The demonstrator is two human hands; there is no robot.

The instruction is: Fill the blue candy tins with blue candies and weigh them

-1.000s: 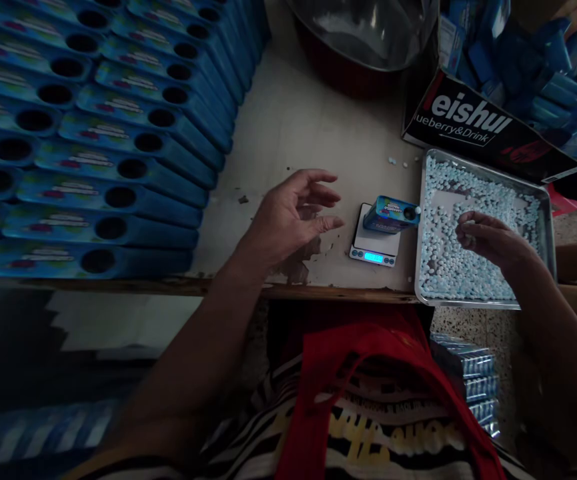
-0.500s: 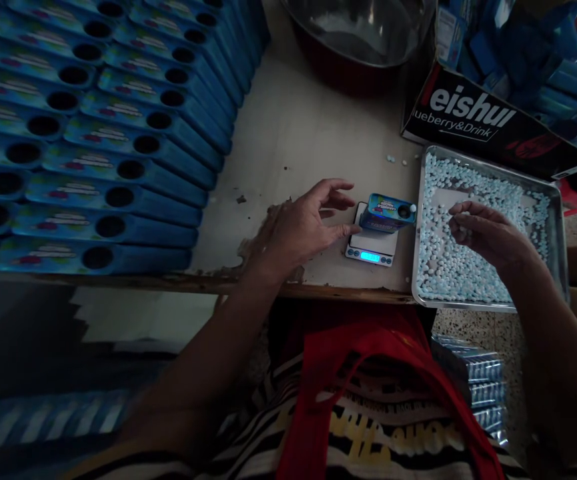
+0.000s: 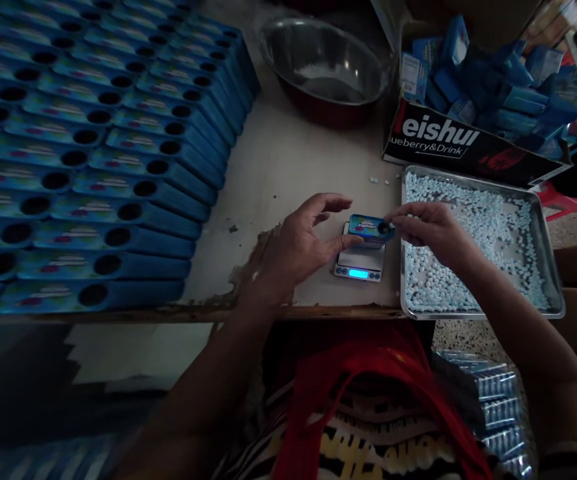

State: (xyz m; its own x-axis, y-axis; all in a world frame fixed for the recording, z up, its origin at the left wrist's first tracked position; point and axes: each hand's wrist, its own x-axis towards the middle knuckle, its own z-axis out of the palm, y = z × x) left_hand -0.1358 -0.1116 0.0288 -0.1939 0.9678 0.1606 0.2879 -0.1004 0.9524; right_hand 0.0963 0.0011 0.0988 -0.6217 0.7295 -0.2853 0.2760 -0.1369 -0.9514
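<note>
A small blue candy tin [image 3: 367, 227] with a round dark hole near its right end stands on a pocket digital scale [image 3: 361, 259] whose display is lit. At the tin's left side is my left hand [image 3: 303, 243], open, its thumb at the tin's near edge and its fingers spread behind. My right hand [image 3: 435, 230] pinches a small white candy [image 3: 391, 225] right beside the hole. Below that hand, pale blue and white candies [image 3: 433, 287] cover much of a metal tray [image 3: 554, 283]. The scale's digits are too blurred to read.
Rows of blue tins [image 3: 133, 240] with open holes fill the left of the table. A metal bowl [image 3: 325, 73] stands at the back. Behind the tray, a black carton [image 3: 433, 137] holds blue packs. A few loose candies [image 3: 379, 181] lie on the tabletop.
My right hand has moved left from over the tray to the tin's hole. The left hand stays beside the tin. The camera view has shifted, showing more of the far side.
</note>
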